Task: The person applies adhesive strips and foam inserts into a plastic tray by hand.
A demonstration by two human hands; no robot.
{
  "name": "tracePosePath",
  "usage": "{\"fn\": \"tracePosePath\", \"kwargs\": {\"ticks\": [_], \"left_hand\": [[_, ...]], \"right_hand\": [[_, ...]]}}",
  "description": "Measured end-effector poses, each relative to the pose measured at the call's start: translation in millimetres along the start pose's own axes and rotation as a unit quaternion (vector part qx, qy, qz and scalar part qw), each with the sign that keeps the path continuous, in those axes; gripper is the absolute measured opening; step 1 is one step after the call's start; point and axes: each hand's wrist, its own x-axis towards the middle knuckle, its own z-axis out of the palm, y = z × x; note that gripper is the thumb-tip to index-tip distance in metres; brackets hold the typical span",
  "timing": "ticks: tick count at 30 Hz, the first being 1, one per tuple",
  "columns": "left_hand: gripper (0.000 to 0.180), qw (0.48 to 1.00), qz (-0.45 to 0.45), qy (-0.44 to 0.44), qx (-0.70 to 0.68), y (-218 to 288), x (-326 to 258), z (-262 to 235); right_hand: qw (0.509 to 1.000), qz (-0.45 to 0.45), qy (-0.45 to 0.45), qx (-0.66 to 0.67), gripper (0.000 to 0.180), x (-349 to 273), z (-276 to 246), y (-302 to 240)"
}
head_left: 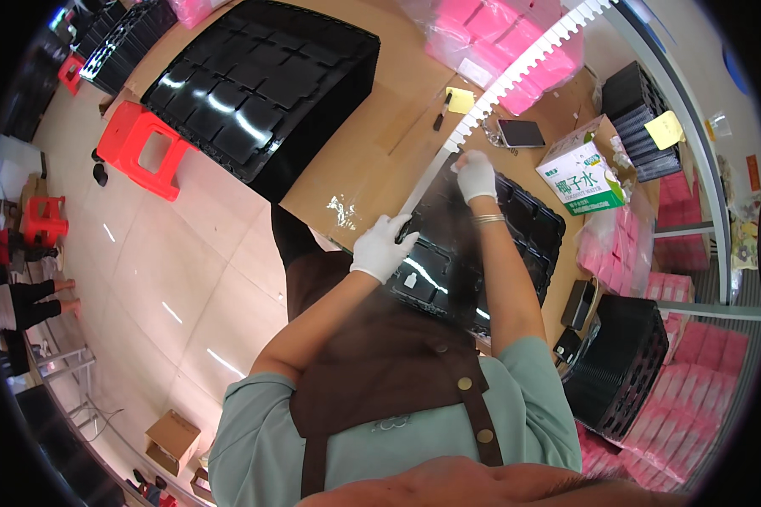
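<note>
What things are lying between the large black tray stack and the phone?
In the head view, a black marker, a yellow note and a small chain-like item lie there on the brown table; the white notched strip crosses this stretch.

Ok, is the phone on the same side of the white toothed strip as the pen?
No, the phone is right of the white strip, the pen left.

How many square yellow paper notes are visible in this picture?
2. One square yellow paper note lies on the brown tabletop beside a slim black pen. The other note is at the right, against a stack of black plastic trays. Others may be hidden.
</note>
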Motion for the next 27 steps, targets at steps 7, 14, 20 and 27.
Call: {"fn": "tracePosePath", "kwargs": {"ticks": [7, 14, 20, 27], "left_hand": [[0.039, 1.0, -0.015, -0.013, 0.009, 1.5, -0.4, 0.7], [0.039, 1.0, -0.013, -0.011, 0.002, 3.7, -0.2, -3.7], [0.039, 1.0, -0.012, -0.019, -0.001, 3.5, -1.0, -4.1], [0.04, 1.0, -0.015, -0.012, 0.011, -1.8, 0.5, -0.2]], "right_hand": [[0.993, 0.053, -0.016, -0.108, 0.01, 4.1, 8.5, -3.6], [0.989, 0.012, -0.011, -0.145, 0.01, 3.2, 4.6, -8.0], [0.997, -0.061, 0.015, 0.04, 0.003, -6.0, -3.2, 9.9], [0.966, 0.072, 0.022, 0.247, 0.009, -44.1, -15.6, -10.1]]}}
